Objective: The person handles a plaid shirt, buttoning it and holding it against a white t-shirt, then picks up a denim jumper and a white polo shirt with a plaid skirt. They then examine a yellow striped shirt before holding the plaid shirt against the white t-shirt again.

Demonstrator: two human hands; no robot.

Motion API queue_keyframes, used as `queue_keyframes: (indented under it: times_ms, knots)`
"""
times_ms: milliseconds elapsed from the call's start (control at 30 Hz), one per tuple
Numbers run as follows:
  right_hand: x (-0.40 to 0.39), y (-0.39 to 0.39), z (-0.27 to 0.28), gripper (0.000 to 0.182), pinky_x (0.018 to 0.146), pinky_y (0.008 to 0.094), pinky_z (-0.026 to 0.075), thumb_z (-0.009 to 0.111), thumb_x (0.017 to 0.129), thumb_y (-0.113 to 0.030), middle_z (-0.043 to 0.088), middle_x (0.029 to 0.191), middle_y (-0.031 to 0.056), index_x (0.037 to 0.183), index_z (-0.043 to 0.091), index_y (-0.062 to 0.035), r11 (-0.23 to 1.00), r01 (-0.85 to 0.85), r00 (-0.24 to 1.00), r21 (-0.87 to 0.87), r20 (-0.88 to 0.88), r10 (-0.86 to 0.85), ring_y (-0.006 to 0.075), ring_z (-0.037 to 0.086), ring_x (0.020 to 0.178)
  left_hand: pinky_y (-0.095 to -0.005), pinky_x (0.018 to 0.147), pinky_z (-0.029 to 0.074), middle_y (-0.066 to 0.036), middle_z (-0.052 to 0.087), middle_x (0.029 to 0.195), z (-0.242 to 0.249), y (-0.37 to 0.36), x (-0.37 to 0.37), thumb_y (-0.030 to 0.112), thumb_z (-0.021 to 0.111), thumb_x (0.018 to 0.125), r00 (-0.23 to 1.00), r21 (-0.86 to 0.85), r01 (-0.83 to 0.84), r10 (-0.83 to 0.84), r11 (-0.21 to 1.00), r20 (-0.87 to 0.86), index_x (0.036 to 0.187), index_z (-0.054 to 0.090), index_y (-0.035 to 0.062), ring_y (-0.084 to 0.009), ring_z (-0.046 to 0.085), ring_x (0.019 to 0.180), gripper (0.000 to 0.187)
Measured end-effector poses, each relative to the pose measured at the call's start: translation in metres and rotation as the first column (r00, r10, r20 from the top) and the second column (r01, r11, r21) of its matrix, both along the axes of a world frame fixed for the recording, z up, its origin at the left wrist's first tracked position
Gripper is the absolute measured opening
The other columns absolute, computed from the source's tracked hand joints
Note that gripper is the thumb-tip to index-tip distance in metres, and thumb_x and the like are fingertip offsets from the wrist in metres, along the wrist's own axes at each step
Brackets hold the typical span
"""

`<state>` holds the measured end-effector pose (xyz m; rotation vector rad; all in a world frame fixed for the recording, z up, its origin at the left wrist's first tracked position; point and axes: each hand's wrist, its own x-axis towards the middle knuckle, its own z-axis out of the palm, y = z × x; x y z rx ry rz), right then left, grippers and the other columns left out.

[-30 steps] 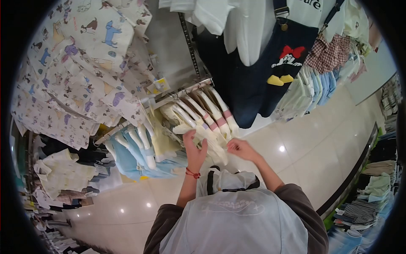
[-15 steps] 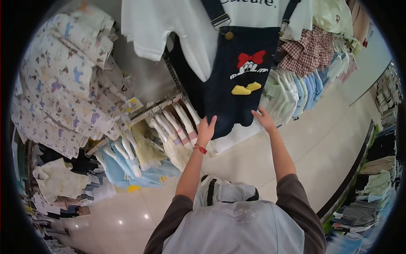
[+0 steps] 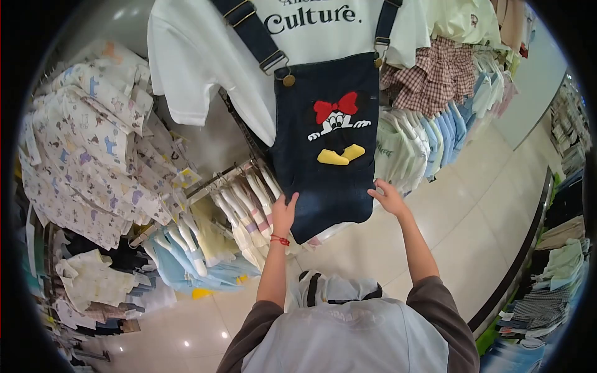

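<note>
Dark navy denim overalls (image 3: 326,193) hang in front of me, over a white T-shirt (image 3: 186,74) with "Culture." in black print. On the bib is a cartoon face with a red bow (image 3: 336,107), and yellow shoe shapes (image 3: 341,154) sit below it. My left hand (image 3: 284,213) is closed on the lower left edge of the overalls, thumb at the front. At the opposite edge, my right hand (image 3: 389,198) pinches the fabric between thumb and fingers. A red bracelet (image 3: 280,240) circles my left wrist.
Patterned pale garments (image 3: 93,155) hang at the left, above blue clothes (image 3: 180,261) on hangers. Behind the overalls are a checked ruffled garment (image 3: 432,78) and a row of pastel tops (image 3: 429,140). Folded clothes (image 3: 541,298) line the right shelf beside the tiled floor (image 3: 460,230).
The overalls and shirt appear lower and further left, with more of the lettering visible. The overalls' lower part is spread flatter between my hands, which both keep hold of the edges.
</note>
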<state>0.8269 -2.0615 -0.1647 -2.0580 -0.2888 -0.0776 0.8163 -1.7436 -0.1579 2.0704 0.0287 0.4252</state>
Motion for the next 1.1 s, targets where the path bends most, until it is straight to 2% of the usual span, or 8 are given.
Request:
queue_keyframes:
  times_ms: [200,333,467,567,667,767,933,1100]
  knots:
    - [-0.009,-0.004,-0.014,0.019,0.084,0.0262,0.037,0.066,0.078,-0.018,0.052,0.106,0.0014,0.086,0.05,-0.0116,0.924,-0.185,0.912,0.335,-0.292,0.288,0.0144,0.048,0.096,-0.027,0.08,0.044,-0.01,0.06,0.103,-0.016,-0.008,-0.021,0.019,0.066,0.08,0.976,-0.478,0.173,-0.216,0.861,-0.036,0.11,0.053,-0.0042,-0.0161,0.055,0.092,0.04]
    - [-0.013,0.038,-0.022,0.022,0.081,0.0242,0.038,0.06,0.086,-0.025,0.049,0.109,-0.0036,0.102,0.052,-0.0122,0.36,0.151,0.748,0.921,-0.345,0.568,0.0081,0.048,0.096,-0.0262,0.089,0.041,-0.005,0.055,0.111,-0.036,-0.021,-0.042,0.023,0.071,0.076,0.781,-0.633,0.316,-0.573,0.707,-0.25,0.12,0.048,-0.0019,-0.0147,0.051,0.1,0.055]
    - [-0.007,0.055,-0.03,0.052,0.086,0.0247,0.039,0.059,0.086,-0.027,0.043,0.128,0.0047,0.127,0.037,-0.004,0.653,0.069,0.842,0.754,-0.395,0.367,0.0077,0.045,0.106,-0.0274,0.09,0.038,-0.008,0.055,0.114,-0.055,-0.033,-0.047,0.033,0.058,0.086,0.758,-0.576,0.251,-0.528,0.778,-0.382,0.119,0.048,-0.0054,-0.0171,0.051,0.103,0.051]
    - [0.008,0.041,-0.066,0.05,0.087,0.0268,0.042,0.061,0.084,-0.026,0.056,0.112,0.0087,0.125,0.044,-0.0008,0.868,0.07,0.953,0.492,-0.289,0.087,0.0126,0.052,0.101,-0.0275,0.093,0.036,-0.011,0.054,0.116,-0.065,-0.039,-0.045,0.035,0.05,0.09,0.905,-0.554,0.061,-0.281,0.83,-0.32,0.118,0.046,-0.0081,-0.0203,0.049,0.107,0.051]
    - [0.001,0.016,-0.023,0.037,0.079,0.0263,0.046,0.062,0.084,-0.025,0.062,0.097,0.0063,0.109,0.057,0.0014,0.885,0.029,0.931,0.464,-0.335,0.145,0.0114,0.057,0.089,-0.0308,0.093,0.035,-0.018,0.055,0.114,-0.071,-0.028,-0.033,0.041,0.043,0.092,0.911,-0.427,-0.189,-0.003,0.884,-0.411,0.117,0.046,-0.0101,-0.0266,0.05,0.107,0.057]
    - [0.014,-0.01,-0.028,0.033,0.071,0.0276,0.048,0.061,0.084,-0.026,0.066,0.082,0.0094,0.097,0.061,0.0048,0.915,0.137,0.983,0.379,-0.169,-0.077,0.0129,0.06,0.076,-0.0321,0.092,0.037,-0.023,0.055,0.113,-0.11,-0.008,-0.013,0.042,0.041,0.093,0.928,-0.298,-0.362,0.37,0.883,-0.033,0.115,0.046,-0.0127,-0.0294,0.051,0.107,0.059]
    - [0.036,-0.042,-0.021,0.03,0.07,0.0304,0.048,0.062,0.083,-0.026,0.065,0.089,0.009,0.103,0.061,-0.0036,0.991,0.095,0.992,0.092,-0.093,-0.086,0.0199,0.061,0.08,-0.033,0.091,0.038,-0.019,0.055,0.115,-0.08,-0.016,-0.002,0.035,0.041,0.094,0.973,-0.297,-0.214,0.175,0.931,-0.151,0.115,0.048,-0.0094,-0.0293,0.053,0.106,0.049]
    - [0.04,-0.055,-0.042,0.046,0.092,0.0341,0.037,0.068,0.077,-0.022,0.047,0.121,0.0121,0.115,0.052,-0.0019,0.908,-0.02,0.981,0.419,-0.166,0.099,0.0209,0.044,0.113,-0.0325,0.092,0.038,-0.017,0.055,0.115,-0.082,-0.053,-0.004,0.031,0.052,0.09,0.979,-0.459,-0.158,0.076,0.875,-0.192,0.115,0.049,-0.0083,-0.0256,0.053,0.105,0.047]
